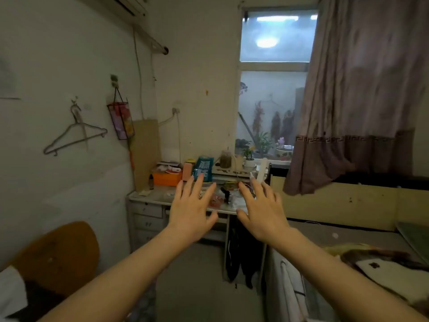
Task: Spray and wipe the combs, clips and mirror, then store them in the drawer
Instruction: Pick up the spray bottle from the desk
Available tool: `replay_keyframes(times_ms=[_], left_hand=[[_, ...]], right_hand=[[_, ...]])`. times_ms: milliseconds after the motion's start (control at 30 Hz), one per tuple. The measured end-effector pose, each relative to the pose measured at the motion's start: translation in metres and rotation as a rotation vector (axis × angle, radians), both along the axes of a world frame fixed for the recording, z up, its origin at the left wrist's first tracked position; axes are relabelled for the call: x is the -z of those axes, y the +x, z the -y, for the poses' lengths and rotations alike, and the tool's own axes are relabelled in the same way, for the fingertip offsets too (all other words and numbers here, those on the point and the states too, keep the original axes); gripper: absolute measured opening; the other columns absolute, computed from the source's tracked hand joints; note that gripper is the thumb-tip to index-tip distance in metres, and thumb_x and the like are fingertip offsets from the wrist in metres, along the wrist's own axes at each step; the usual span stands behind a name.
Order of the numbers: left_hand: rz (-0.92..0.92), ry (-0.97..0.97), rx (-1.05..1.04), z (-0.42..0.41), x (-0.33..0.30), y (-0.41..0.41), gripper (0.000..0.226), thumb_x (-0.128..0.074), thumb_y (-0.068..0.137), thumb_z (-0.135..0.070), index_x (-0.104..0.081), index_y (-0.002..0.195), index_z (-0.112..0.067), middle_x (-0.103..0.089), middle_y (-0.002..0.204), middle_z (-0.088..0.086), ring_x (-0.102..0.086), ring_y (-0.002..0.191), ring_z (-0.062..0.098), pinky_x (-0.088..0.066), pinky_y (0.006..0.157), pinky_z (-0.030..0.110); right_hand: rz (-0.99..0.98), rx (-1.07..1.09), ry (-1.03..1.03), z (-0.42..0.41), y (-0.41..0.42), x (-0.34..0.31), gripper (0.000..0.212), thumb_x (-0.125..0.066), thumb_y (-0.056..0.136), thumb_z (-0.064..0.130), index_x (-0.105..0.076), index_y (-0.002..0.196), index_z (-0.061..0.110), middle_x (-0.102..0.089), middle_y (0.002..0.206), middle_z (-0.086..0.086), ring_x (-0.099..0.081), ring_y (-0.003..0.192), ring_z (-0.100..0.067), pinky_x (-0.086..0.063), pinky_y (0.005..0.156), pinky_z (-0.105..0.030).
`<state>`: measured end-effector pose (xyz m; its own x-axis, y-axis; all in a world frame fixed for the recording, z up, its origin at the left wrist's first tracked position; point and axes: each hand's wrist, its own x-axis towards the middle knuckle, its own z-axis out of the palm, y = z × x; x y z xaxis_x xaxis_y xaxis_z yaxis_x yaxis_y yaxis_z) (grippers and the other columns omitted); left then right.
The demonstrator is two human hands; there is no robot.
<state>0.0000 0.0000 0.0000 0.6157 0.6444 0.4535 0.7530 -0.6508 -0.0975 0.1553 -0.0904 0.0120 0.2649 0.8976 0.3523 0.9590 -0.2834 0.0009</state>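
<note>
My left hand (191, 210) and my right hand (262, 212) are stretched out in front of me, palms down, fingers spread, holding nothing. Behind them, across the room, stands a small white desk (148, 196) under the window. Between the hands I see small items on the desktop: a black clip-like object (225, 194) and something pinkish-red (217, 202), too small and blurred to name. Three drawers (148, 211) are stacked on the desk's left side, all closed. No comb, mirror or spray bottle can be made out.
The desk's back holds an orange box (167, 178), a teal packet (203, 168), a jar and small potted plants. A wire hanger (76, 135) hangs on the left wall. A wooden chair back (60, 254) is near left, a bed (348, 240) on the right, a curtain (357, 101) above it.
</note>
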Motion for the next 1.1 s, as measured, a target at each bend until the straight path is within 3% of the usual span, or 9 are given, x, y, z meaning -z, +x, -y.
replay_keyframes(times_ms=[200,400,800,1100], left_hand=[[0.035,-0.046,-0.110,-0.070,0.027,0.045,0.072,-0.020,0.084,-0.059,-0.005,0.150,-0.032,0.000,0.159,0.009,-0.001,0.146,0.028,-0.001,0.118,0.045],[0.023,-0.075,-0.175,-0.159,0.052,0.068,0.068,-0.034,0.092,-0.054,-0.006,0.150,-0.032,0.002,0.159,0.008,0.000,0.146,0.028,-0.002,0.118,0.044],[-0.091,-0.098,-0.118,-0.387,0.073,0.102,0.068,-0.033,0.094,-0.052,0.000,0.150,-0.033,0.011,0.159,0.005,0.008,0.146,0.026,0.005,0.118,0.046],[-0.030,-0.195,-0.109,-0.526,0.113,0.123,0.070,-0.044,0.090,-0.050,-0.015,0.150,-0.028,-0.008,0.158,0.010,-0.007,0.145,0.029,-0.005,0.118,0.047]], right_hand=[[-0.038,-0.048,-0.039,-0.079,0.055,0.022,0.066,-0.036,0.095,0.047,-0.006,0.150,0.025,-0.002,0.158,-0.007,-0.005,0.144,-0.031,-0.013,0.115,-0.048],[-0.053,-0.117,-0.077,-0.172,0.083,0.043,0.067,-0.038,0.096,0.045,-0.005,0.150,0.026,-0.001,0.158,-0.009,-0.002,0.144,-0.031,-0.011,0.115,-0.049],[-0.130,-0.065,-0.078,-0.406,0.109,0.068,0.068,-0.039,0.095,0.047,-0.004,0.150,0.026,0.001,0.159,-0.008,-0.001,0.145,-0.030,-0.009,0.115,-0.048],[-0.193,-0.074,-0.145,-0.546,0.130,0.102,0.071,-0.046,0.092,0.044,-0.008,0.149,0.025,-0.006,0.157,-0.008,-0.006,0.144,-0.031,-0.012,0.114,-0.052]])
